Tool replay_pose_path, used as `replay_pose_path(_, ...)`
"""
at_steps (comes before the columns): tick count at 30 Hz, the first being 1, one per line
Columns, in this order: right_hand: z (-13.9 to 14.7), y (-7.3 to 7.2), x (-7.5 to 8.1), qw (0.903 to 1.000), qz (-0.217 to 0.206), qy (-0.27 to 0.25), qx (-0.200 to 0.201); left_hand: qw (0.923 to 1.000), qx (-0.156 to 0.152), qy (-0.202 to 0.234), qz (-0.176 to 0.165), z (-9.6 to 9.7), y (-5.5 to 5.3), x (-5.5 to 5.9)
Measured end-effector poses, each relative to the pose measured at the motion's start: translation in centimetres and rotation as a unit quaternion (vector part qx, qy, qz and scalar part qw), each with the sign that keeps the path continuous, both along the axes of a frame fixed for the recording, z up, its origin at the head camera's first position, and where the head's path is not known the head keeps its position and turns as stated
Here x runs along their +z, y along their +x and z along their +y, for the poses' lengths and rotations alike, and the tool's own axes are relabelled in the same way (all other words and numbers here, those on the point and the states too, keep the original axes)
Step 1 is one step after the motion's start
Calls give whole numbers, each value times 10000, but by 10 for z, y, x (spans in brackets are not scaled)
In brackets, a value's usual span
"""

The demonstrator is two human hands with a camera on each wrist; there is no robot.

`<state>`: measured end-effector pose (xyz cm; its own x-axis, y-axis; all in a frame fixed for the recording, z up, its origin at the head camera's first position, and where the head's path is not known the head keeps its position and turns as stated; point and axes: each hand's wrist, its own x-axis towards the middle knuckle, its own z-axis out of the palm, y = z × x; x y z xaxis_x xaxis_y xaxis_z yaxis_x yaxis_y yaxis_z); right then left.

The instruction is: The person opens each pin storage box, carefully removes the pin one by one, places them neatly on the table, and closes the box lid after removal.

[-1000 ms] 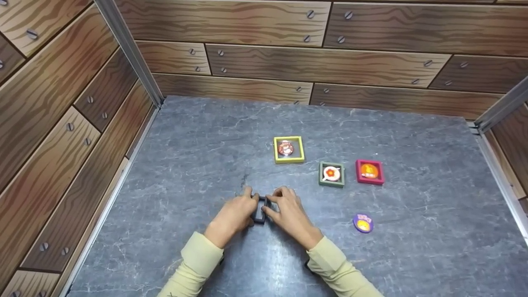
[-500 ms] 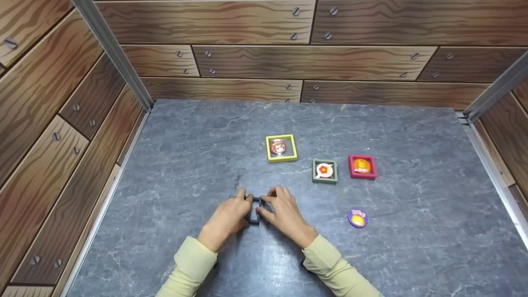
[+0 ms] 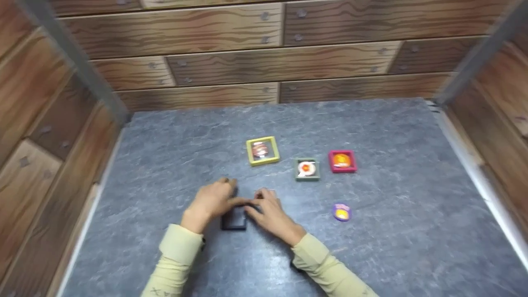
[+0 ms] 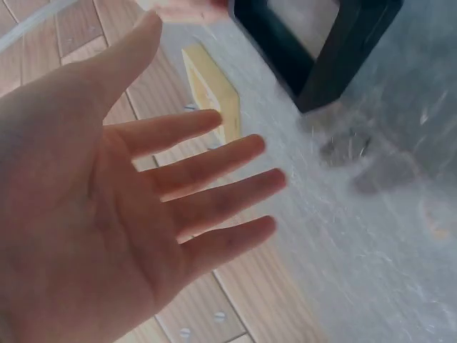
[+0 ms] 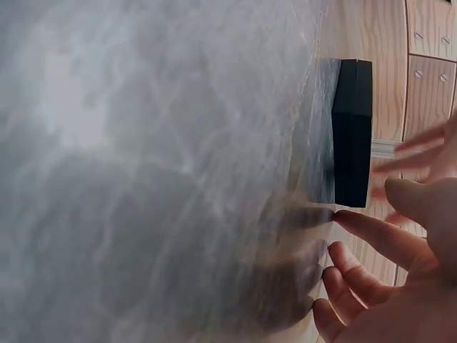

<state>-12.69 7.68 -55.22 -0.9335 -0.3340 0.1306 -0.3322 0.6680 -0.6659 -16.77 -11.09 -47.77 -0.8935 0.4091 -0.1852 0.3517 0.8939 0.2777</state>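
Observation:
A square black frame-like box (image 3: pixel 234 226) sits on the grey marbled table, near the front middle. My left hand (image 3: pixel 208 204) is over its far left side in the head view. The left wrist view shows that hand (image 4: pixel 121 207) with palm bare and fingers spread straight, apart from the box (image 4: pixel 314 78). Beside the box's right side is my right hand (image 3: pixel 270 215). In the right wrist view its fingertips (image 5: pixel 341 216) are down at the table close to the box (image 5: pixel 353 132), and the thumb is raised; nothing is held.
Farther back stand a yellow frame (image 3: pixel 277 156) with a red badge, a green frame (image 3: pixel 307 179) with a white-and-red badge, and a pink frame (image 3: pixel 354 161) with an orange badge. A loose purple badge (image 3: pixel 342 212) lies to the right. Wood-patterned walls (image 3: pixel 185 33) enclose the table.
My left hand has let go of the black box, lifted and spread its fingers. My right fingers have come off the box's right side. The head view has turned, shifting everything leftward.

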Motion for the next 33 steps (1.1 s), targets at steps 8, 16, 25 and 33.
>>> replay_pose_path(8, 0, 4, -3, 9998, -195, -12, -48, 9992, -199, 170, 315, 18, -47, -8)
replay_pose_path(16, 4, 1, -6, 9998, -16, -143, -107, 9985, -411, 163, 313, 56, -93, -19)
replay_pose_path(25, 8, 3, -10, 9992, 17, -311, -266, 9940, -1031, 105, 349, 95, -125, -31)
replay_pose_path(33, 3, 2, -9, 9989, -229, -411, -84, 9976, -646, -190, -127, 98, -136, -38)
